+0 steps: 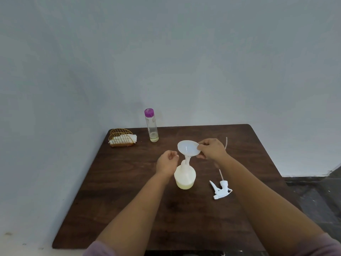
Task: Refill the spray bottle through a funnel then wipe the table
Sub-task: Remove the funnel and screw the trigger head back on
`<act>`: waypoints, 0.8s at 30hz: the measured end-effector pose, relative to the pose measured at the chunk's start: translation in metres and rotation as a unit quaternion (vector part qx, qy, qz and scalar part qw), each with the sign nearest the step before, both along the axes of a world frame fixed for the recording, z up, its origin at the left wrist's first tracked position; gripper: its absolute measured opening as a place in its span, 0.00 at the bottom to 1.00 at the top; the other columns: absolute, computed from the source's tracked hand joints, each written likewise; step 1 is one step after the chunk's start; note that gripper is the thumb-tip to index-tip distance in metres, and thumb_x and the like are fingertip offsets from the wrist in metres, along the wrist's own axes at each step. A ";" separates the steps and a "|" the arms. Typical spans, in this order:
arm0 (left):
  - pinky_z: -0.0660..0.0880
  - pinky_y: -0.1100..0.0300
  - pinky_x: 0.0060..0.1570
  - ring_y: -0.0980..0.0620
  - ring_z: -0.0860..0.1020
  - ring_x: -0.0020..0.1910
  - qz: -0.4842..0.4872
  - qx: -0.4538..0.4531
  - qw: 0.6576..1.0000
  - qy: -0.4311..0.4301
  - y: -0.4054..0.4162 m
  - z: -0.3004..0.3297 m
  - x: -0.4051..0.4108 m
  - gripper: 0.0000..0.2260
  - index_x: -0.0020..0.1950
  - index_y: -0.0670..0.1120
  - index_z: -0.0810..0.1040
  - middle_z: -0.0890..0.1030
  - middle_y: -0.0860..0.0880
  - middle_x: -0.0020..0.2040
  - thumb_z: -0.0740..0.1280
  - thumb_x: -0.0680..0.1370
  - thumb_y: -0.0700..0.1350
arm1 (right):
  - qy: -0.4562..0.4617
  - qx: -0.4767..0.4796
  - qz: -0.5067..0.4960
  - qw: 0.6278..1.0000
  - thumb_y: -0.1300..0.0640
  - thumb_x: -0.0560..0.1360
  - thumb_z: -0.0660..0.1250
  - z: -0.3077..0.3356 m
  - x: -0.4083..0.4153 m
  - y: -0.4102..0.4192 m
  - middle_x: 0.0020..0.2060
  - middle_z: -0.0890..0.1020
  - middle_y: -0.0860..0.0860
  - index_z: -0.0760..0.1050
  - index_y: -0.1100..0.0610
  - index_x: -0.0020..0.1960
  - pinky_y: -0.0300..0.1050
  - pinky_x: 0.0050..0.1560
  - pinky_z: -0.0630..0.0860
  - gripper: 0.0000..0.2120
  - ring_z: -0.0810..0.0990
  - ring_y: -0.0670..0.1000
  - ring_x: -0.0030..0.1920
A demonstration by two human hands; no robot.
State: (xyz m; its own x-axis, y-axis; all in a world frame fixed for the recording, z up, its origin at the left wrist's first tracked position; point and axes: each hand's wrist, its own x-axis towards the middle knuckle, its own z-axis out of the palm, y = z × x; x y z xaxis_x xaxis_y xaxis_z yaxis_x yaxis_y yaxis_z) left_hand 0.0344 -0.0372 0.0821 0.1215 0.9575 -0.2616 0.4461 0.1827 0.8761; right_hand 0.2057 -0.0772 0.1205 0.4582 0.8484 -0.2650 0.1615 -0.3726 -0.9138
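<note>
A translucent white spray bottle [185, 177] stands uncapped in the middle of the dark wooden table [129, 191], with pale yellow liquid in its lower part. A white funnel [187, 147] sits with its stem in the bottle's neck. My right hand [212, 149] pinches the funnel's right rim. My left hand [167, 162] hovers just left of the bottle's neck, fingers loosely curled, holding nothing. The white trigger sprayer head [220, 189] with its long dip tube lies on the table to the right of the bottle.
A clear bottle with a purple cap [151, 125], nearly empty, stands at the back of the table. Left of it is a gold wire holder [120, 138] with white cloths. A wall rises behind the table; dark floor lies to the right.
</note>
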 end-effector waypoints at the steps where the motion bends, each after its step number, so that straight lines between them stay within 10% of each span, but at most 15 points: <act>1: 0.79 0.56 0.52 0.53 0.79 0.48 0.023 -0.010 0.999 -0.026 0.001 0.006 0.001 0.05 0.54 0.49 0.77 0.81 0.51 0.52 0.63 0.81 0.48 | 0.026 -0.003 -0.004 1.000 0.64 0.75 0.66 0.003 0.000 0.000 0.49 0.82 0.58 0.80 0.61 0.47 0.38 0.35 0.79 0.05 0.85 0.52 0.38; 7: 0.74 0.61 0.38 0.53 0.78 0.38 0.044 -0.053 0.986 -0.150 0.021 0.045 0.012 0.15 0.52 0.47 0.79 0.82 0.48 0.43 0.62 0.80 0.58 | 0.135 0.018 -0.015 0.991 0.63 0.76 0.66 0.022 0.002 0.019 0.41 0.83 0.60 0.79 0.66 0.50 0.34 0.30 0.77 0.06 0.81 0.48 0.30; 16: 0.77 0.66 0.38 0.55 0.79 0.42 0.037 -0.019 0.983 -0.179 0.100 0.054 0.022 0.08 0.59 0.45 0.77 0.81 0.47 0.53 0.65 0.81 0.44 | 0.203 0.049 -0.037 0.977 0.58 0.79 0.64 0.028 0.014 0.091 0.48 0.81 0.57 0.78 0.65 0.52 0.36 0.36 0.78 0.09 0.80 0.48 0.36; 24: 0.77 0.54 0.60 0.50 0.77 0.58 0.026 -0.042 0.978 -0.201 0.179 0.012 0.049 0.12 0.65 0.46 0.74 0.78 0.48 0.56 0.62 0.81 0.39 | 0.069 0.015 -0.090 0.993 0.57 0.76 0.69 -0.009 0.026 0.176 0.42 0.84 0.56 0.78 0.61 0.41 0.46 0.51 0.81 0.09 0.85 0.52 0.41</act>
